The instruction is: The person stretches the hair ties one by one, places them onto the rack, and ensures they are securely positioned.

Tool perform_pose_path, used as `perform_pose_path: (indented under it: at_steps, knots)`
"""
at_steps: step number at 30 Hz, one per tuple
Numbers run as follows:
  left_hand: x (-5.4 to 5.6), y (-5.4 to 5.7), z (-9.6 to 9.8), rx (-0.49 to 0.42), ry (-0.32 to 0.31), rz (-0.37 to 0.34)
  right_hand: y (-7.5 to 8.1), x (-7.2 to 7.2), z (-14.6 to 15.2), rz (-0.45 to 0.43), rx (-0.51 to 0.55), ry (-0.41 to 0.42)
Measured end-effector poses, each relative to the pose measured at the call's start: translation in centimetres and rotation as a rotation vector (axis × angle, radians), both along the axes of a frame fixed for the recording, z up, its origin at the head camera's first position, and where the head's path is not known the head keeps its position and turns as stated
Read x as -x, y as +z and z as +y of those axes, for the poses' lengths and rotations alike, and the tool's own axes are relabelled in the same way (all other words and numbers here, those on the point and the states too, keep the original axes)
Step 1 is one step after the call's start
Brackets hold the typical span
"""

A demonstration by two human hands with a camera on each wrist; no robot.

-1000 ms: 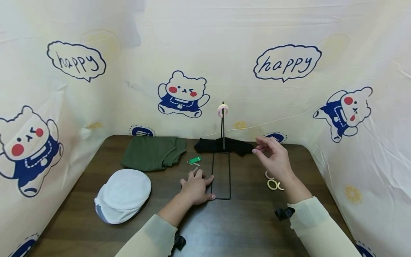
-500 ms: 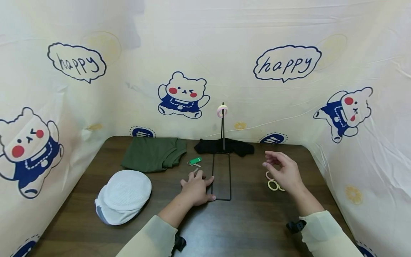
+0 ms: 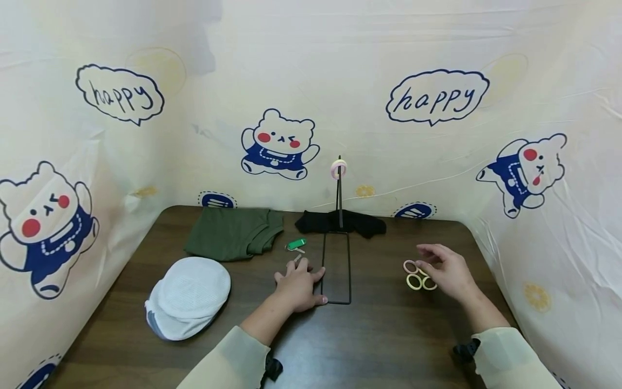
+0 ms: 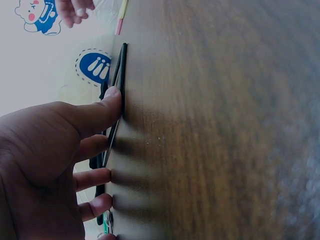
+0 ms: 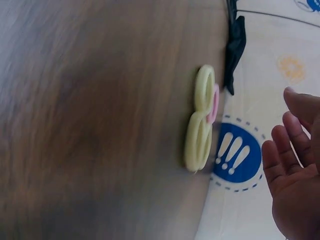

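My left hand point(image 3: 297, 285) lies with spread fingers at the left side of a black wire stand point(image 3: 349, 270), its thumb pressing the base's near corner. The stand's upright holds a few pink and yellow hair ties point(image 3: 333, 172) near its top. Past the left fingertips lies a key with a green tag point(image 3: 296, 244). My right hand point(image 3: 449, 273), fingers loosely bent, hovers just right of several hair ties on the table, one a pink hair tie point(image 5: 215, 105) and another a yellow hair tie point(image 5: 192, 150). Nothing shows between the right thumb and fingers in the right wrist view.
Folded dark green cloth point(image 3: 230, 232) lies at the back left, with a white cap point(image 3: 189, 294) in front of it. A black cloth item point(image 3: 366, 224) stretches behind the stand's base. Printed sheeting point(image 3: 350, 81) hangs around the wooden table point(image 3: 369, 340).
The right hand has moved right and down from beside the black cloth to the hair ties on the table. My left hand stays on the stand's base.
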State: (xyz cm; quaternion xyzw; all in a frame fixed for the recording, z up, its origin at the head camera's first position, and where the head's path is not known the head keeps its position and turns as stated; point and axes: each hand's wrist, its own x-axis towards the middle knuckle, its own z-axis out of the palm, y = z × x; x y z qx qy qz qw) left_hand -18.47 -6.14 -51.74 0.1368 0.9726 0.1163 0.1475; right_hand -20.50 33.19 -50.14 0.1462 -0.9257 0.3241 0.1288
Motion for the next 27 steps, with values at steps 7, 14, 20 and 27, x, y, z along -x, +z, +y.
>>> perform_pose_path:
  at_steps: [7, 14, 20, 27]
  knots:
    - [0.0, -0.1, 0.0, 0.005, -0.002, -0.001, -0.8, 0.7, 1.5, -0.136, -0.066, -0.043]
    - [0.2, -0.4, 0.0, 0.012, -0.004, 0.007, -1.7, 1.5, 2.8, -0.207, -0.14, -0.045]
    - [0.2, -0.4, 0.1, 0.016, -0.002, 0.007, -2.4, 1.8, 3.6, -0.244, -0.171, -0.053]
    - [0.2, -0.3, 0.1, 0.016, -0.001, 0.003, -2.6, 1.8, 4.1, -0.284, -0.196, -0.063]
